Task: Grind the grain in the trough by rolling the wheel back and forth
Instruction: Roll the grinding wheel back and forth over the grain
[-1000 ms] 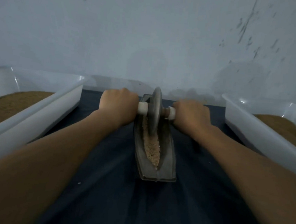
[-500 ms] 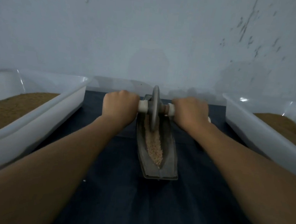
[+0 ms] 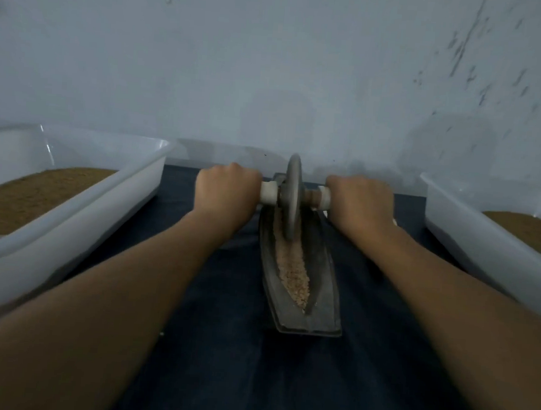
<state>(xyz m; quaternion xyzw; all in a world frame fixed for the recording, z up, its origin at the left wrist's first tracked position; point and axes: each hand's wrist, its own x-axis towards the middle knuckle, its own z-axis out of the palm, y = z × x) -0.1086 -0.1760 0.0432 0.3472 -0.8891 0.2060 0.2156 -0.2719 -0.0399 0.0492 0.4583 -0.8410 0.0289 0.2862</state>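
A dark boat-shaped trough [image 3: 324,291] lies lengthwise on the dark cloth in front of me, with pale crushed grain [image 3: 293,270] along its groove. A grey metal wheel [image 3: 292,196] stands upright in the far part of the groove. Its white axle handle [image 3: 268,193] sticks out on both sides. My left hand [image 3: 226,195] grips the left end of the handle, and my right hand [image 3: 359,204] grips the right end. Both arms are stretched forward.
A white plastic tub [image 3: 79,223] with brown ground material stands at the left, and another white tub [image 3: 484,239] with the same stands at the right. A pale wall rises just behind the trough. Dark cloth [image 3: 235,362] covers the surface between the tubs.
The wheel and both hands have stayed at the far end of the trough, shifting only slightly. More of the grain in the near part of the groove shows now.
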